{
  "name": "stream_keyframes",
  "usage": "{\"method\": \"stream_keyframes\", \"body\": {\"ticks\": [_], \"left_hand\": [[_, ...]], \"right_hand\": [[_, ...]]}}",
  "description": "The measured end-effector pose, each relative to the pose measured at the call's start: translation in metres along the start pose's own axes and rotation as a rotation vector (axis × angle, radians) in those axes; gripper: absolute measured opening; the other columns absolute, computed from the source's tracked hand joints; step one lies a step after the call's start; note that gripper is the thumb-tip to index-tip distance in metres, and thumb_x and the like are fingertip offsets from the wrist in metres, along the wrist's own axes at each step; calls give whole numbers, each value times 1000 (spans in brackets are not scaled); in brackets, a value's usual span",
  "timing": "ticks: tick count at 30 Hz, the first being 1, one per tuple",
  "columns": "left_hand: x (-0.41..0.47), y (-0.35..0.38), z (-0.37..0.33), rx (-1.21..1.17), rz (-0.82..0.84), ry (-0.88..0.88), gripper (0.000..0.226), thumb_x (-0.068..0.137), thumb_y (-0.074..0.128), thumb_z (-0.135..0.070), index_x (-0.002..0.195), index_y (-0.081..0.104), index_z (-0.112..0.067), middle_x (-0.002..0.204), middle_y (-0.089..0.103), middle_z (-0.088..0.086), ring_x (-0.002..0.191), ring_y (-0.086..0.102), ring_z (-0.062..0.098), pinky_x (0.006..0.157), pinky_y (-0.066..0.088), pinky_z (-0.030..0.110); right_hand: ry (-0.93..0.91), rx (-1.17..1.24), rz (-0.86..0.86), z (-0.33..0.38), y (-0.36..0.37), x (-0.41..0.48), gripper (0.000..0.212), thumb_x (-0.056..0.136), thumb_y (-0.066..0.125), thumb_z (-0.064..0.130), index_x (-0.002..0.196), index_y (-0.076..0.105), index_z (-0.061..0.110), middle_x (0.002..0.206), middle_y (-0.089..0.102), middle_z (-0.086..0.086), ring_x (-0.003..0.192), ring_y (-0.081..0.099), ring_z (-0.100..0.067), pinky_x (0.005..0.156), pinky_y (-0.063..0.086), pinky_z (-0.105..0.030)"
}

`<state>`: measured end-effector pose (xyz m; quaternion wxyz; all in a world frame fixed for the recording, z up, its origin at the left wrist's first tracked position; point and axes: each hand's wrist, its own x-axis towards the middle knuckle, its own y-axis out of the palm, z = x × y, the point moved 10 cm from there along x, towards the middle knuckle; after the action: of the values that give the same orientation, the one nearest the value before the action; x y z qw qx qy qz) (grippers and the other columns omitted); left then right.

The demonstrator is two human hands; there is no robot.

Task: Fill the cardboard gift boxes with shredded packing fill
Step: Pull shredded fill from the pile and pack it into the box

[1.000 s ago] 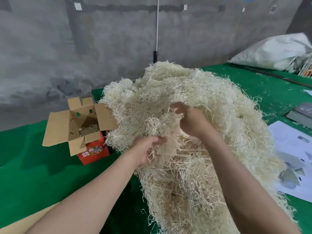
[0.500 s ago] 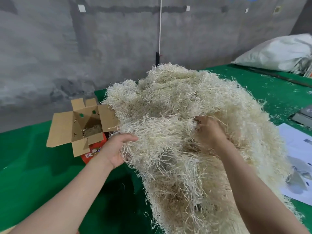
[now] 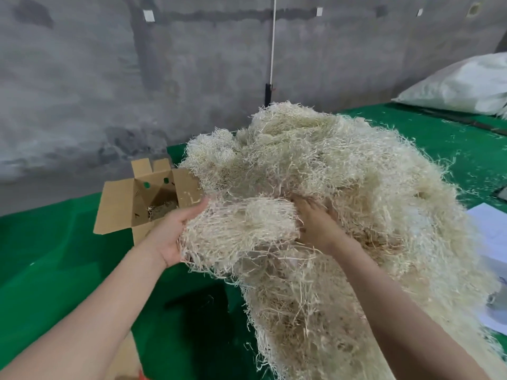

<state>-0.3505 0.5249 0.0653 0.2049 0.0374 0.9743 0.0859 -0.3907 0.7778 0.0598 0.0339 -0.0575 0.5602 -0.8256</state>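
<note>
Nearest you, under your left forearm, a scrap of cardboard [image 3: 129,360] is cut off by the bottom edge, and what it belongs to is not clear. Your left hand [image 3: 175,234] lies flat, palm turned inward with the fingers stretched, pressing the left side of a clump of fill [image 3: 238,229]. Your right hand [image 3: 315,223] presses the clump's other side, but its fingertips are buried in the strands, so you cannot tell whether it is gripping or only pushing. The clump's right and lower edges run into the big heap [image 3: 356,182], and no clear line shows where one ends. The heap spreads to the right of your right hand and beyond it, hides the table there and runs off the bottom edge. Just past your left fingertips stands the box [image 3: 131,201], flaps splayed, with a little fill on its floor. Your hand covers its near flap, and its right flap sits against the heap. The green cloth [image 3: 55,256] stretches left of your left hand. To the right of the heap, sheets of paper [image 3: 491,229] are cut off by the frame. A white sack [image 3: 461,89] lies far off to the right, in front of the grey wall [image 3: 109,78].
</note>
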Motion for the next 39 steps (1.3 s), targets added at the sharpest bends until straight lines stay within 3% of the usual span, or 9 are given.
{"method": "stream_keyframes", "body": {"ticks": [3,8,12,19,23,28,33,36,39], "left_hand": [[-1,-27,5,111,-158,5,95,55,72,-52,139,37,-26,154,19,6,139,19,30,110,18,55],[-2,-4,10,120,-30,-30,114,27,86,-62,129,48,-29,149,32,11,134,34,33,108,25,58],[-7,33,22,304,216,-108,110,39,76,-76,134,43,-32,144,41,10,130,41,33,108,25,58],[-17,38,51,642,295,-171,79,51,71,-57,122,52,-28,154,19,2,142,13,20,113,7,43],[-19,15,43,647,231,-157,64,52,69,-53,110,56,-29,152,26,3,140,18,21,113,10,41],[-17,-8,31,504,141,-169,44,54,71,-44,93,58,-31,134,40,-3,139,22,25,113,10,45],[-13,10,25,289,102,-106,26,59,68,-32,83,60,-26,130,39,-9,132,35,20,107,25,41],[-16,15,14,163,62,-28,29,54,70,-32,80,60,-22,95,60,-12,69,67,4,61,52,20],[-16,8,5,120,7,62,63,42,79,-49,99,60,-28,104,66,0,99,64,20,89,50,38]], "right_hand": [[-124,-243,-102,16,-3,-2,92,78,68,30,147,8,36,154,14,9,143,4,-16,105,-20,-49],[-409,-135,-73,87,-2,-15,113,73,62,13,135,-21,56,153,-4,7,141,-15,-20,103,-25,-50],[-434,-132,-12,102,5,-14,84,69,58,7,136,25,44,139,38,-1,139,22,-22,112,-13,-54],[-298,-235,134,36,7,-2,78,75,68,46,141,29,34,149,23,11,142,13,-18,110,-13,-56],[65,52,81,-48,-14,-5,42,83,58,4,121,52,19,117,53,6,103,55,-16,94,44,-31],[141,-295,224,-64,-21,-20,10,88,55,13,95,61,13,100,62,-2,94,59,-15,86,49,-27],[-193,-194,138,44,-54,-24,91,67,75,46,140,24,31,150,25,5,140,20,-23,113,-1,-49],[-370,-192,170,107,-30,-28,123,61,73,58,143,-16,38,151,-14,14,139,-19,-15,104,-22,-44],[-364,-90,208,132,12,-25,109,71,75,30,147,-4,32,155,10,-2,142,16,-27,115,-1,-50]]}}
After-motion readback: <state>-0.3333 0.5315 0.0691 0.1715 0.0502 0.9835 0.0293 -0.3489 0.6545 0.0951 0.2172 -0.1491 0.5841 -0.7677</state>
